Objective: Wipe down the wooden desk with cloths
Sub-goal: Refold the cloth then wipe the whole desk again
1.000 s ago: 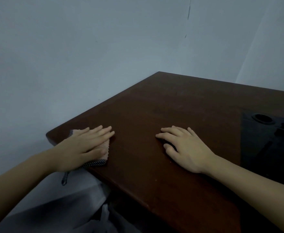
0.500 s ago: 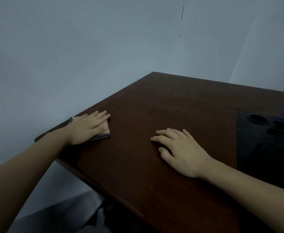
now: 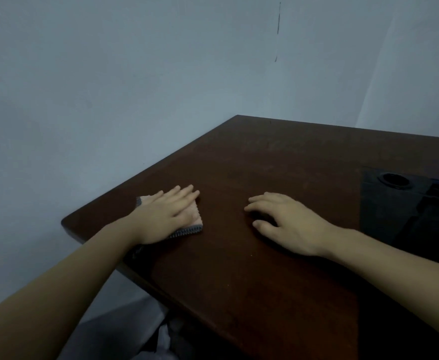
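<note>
A dark brown wooden desk (image 3: 252,268) fills the lower right of the view, its left corner near the wall. My left hand (image 3: 166,216) lies flat with straight fingers on a pinkish cloth (image 3: 196,221) with a dark stitched hem, pressing it onto the desk near the left corner. Most of the cloth is hidden under the hand. My right hand (image 3: 288,224) rests on the bare wood to the right, fingers spread and slightly bent, holding nothing.
A black pad or device (image 3: 405,211) with a round hole lies on the desk at the right. Pale walls (image 3: 135,87) stand close behind and left of the desk. Light fabric (image 3: 135,326) hangs below the near left edge.
My left hand has slid the cloth from the desk's near left edge further onto the top and to the right. The right hand has stayed in place.
</note>
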`<move>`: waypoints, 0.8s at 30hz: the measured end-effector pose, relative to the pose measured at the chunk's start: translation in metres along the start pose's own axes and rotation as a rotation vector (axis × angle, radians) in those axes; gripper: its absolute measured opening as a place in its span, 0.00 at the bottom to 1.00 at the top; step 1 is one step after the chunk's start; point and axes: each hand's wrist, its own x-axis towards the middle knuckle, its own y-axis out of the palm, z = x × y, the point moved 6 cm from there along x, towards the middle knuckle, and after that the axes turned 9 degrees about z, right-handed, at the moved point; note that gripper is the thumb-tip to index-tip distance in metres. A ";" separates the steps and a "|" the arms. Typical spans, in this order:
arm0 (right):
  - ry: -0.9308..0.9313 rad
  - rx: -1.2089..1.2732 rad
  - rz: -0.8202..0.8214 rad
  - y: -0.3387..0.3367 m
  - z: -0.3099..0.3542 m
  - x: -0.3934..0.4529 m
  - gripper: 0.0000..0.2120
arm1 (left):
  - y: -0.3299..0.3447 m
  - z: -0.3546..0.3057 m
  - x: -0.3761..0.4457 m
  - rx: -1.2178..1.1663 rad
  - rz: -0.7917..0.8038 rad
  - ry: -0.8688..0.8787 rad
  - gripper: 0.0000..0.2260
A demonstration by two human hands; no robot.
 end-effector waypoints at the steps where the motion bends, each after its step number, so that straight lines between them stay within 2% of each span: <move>1: 0.015 -0.024 -0.013 -0.005 -0.009 -0.003 0.22 | -0.003 0.005 0.008 -0.009 -0.018 -0.046 0.30; 3: 0.075 -0.067 -0.042 -0.013 -0.034 -0.010 0.22 | -0.007 0.008 0.023 -0.027 -0.053 -0.105 0.29; 6: 0.196 -0.096 -0.071 -0.024 -0.080 -0.023 0.22 | -0.009 -0.013 0.037 -0.013 -0.052 -0.091 0.28; 13: 0.268 -0.059 -0.107 -0.025 -0.135 -0.036 0.21 | -0.003 -0.130 0.043 0.077 -0.008 0.217 0.28; 16: 0.244 -0.061 -0.121 -0.020 -0.137 -0.034 0.21 | -0.001 -0.151 0.051 0.083 0.009 0.286 0.28; 24: 0.228 -0.043 -0.159 -0.027 -0.151 -0.060 0.21 | -0.014 -0.131 0.072 0.049 -0.015 0.164 0.29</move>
